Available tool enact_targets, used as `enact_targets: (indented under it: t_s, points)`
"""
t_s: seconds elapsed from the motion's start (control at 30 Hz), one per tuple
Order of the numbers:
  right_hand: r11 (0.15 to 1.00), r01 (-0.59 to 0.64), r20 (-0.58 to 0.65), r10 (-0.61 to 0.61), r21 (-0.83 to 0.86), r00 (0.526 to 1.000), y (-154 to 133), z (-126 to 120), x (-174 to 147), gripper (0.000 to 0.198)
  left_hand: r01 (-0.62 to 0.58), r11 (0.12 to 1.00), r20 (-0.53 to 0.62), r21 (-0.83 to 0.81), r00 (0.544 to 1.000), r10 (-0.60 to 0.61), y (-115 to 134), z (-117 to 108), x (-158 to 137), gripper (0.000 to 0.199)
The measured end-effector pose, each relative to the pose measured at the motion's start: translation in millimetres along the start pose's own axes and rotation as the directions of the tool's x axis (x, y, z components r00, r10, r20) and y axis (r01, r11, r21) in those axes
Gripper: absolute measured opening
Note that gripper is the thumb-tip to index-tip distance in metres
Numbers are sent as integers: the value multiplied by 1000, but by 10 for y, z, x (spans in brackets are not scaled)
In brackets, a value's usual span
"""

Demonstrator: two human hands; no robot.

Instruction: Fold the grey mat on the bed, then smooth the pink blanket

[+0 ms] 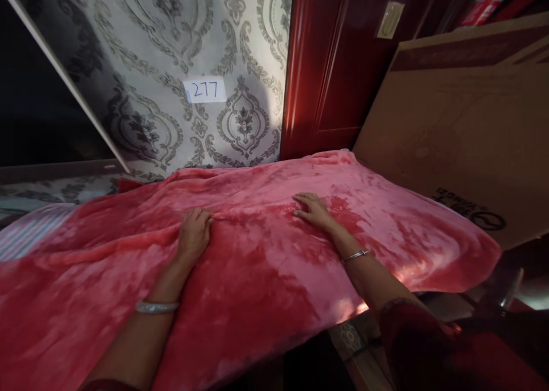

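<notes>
A fluffy pink-red blanket (257, 265) covers a raised surface in front of me, with creases running across its far half. My left hand (195, 231) is closed on the blanket's top left of the middle, and a fold runs out from its fingertips. To the right, my right hand (314, 210) lies on the blanket with fingers stretched leftward and the thumb apart, holding nothing. Each wrist wears a silver bangle. What lies under the blanket is hidden.
A patterned wall with a paper label (205, 89) reading 277 stands behind. A dark screen (47, 94) is at left, above striped cloth (32, 231). A red wooden panel (326, 65) and a large cardboard box (454, 128) border the right side.
</notes>
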State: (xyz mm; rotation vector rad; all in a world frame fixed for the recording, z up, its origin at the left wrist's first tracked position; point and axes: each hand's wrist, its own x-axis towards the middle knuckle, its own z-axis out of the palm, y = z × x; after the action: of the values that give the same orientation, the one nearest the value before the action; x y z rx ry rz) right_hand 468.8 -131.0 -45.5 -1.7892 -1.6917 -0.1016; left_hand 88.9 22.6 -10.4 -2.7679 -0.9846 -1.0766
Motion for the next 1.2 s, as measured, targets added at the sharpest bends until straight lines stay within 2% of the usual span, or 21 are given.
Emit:
enact_targets:
  t_s: [0.07,0.27,0.4,0.63,0.87,1.1,1.2]
  points:
    - [1000,9,10,-9,-2,1000,10,64,3,44,-2,1000,3,18,1000,2,-14,-9,-5,22]
    - [1000,13,-26,-13,-15,1000,-49,211,36,18,2,999,13,43,1000,-3,-31,-37,-1,21]
    - [999,-11,-60,9,-37,998,-102,233,39,11,-9,999,7,49,1000,9,-15,-47,8,20]
    - [995,-89,-288,73,-43,955,-208,120,6,21,-51,996,-6,67,999,51,5,-54,-13,22]
    - [991,-86,-266,56,-100,962,-263,78,-44,33,-24,990,119,136,993,8,-6,-23,-18,23]
    - [977,-207,-388,174,-45,905,-303,-25,-79,51,-19,987,116,162,993,0,66,-83,-62,23]
    - [980,-199,-371,183,-6,910,-324,-28,-97,56,-26,990,178,135,984,2,90,-98,-62,23]
